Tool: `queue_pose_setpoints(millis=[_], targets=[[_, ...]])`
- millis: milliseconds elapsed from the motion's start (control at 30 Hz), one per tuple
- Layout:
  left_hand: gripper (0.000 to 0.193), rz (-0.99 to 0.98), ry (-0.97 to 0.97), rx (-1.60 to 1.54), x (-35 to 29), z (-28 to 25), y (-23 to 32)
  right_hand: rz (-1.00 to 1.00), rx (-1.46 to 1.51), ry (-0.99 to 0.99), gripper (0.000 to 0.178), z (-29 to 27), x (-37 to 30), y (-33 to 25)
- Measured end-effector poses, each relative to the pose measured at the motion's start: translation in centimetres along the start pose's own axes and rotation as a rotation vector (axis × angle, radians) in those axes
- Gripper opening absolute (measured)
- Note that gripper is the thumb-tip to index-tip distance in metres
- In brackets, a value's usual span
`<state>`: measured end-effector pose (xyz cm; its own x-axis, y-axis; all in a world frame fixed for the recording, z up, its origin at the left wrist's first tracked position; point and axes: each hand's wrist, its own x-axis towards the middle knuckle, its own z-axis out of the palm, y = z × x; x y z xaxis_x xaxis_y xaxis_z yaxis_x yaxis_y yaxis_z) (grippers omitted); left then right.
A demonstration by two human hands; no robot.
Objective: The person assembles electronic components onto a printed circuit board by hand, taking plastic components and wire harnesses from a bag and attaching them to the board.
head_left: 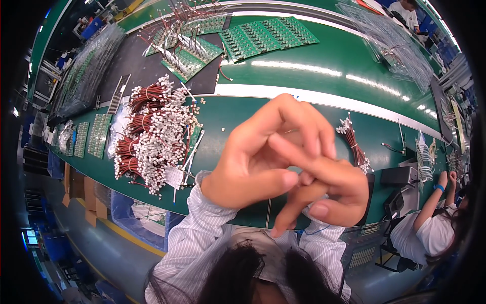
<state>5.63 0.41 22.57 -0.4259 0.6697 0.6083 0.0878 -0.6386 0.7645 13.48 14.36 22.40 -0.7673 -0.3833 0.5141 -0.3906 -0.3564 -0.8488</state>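
Both my hands are raised together above the bench edge, with their fingers crossing. My left hand (248, 157) is curved, its thumb held apart from the bent fingers, whose tips lie at the right hand's fingers. My right hand (341, 195) has one finger stretched toward the left palm and others bent and spread. I see no object in either hand, though the overlap hides part of the fingers. Left of them lies a big pile of wire bundles (152, 134), red-brown with white connectors. A smaller wire bundle (353, 144) lies to the right.
Green circuit boards (268, 38) lie at the back, some with wires (174, 58) standing up from them. Clear plastic trays (86, 76) are stacked far left, and more trays (390, 45) far right. A dark box (397, 176) is on the right; a co-worker (430, 228) sits beyond it.
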Motion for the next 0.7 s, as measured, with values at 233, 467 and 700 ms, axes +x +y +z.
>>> queue_pose_setpoints(millis=[233, 467, 700], targets=[[0.069, -0.015, 0.091, -1.04, 1.5, 1.6, 1.0, -0.228, -0.206, 0.685, 0.051, 0.2, -0.4, -1.7], [0.07, 0.094, -0.013, -0.38, 1.6, 1.8, 0.0, -0.142, -0.45, 0.829, 0.062, 0.2, 0.7, -1.8], [0.076, 0.457, 0.109, 0.316, 1.5, 2.0, -3.5, -0.09, -0.661, 0.063, 0.067, -1.2, 3.6, 0.4]])
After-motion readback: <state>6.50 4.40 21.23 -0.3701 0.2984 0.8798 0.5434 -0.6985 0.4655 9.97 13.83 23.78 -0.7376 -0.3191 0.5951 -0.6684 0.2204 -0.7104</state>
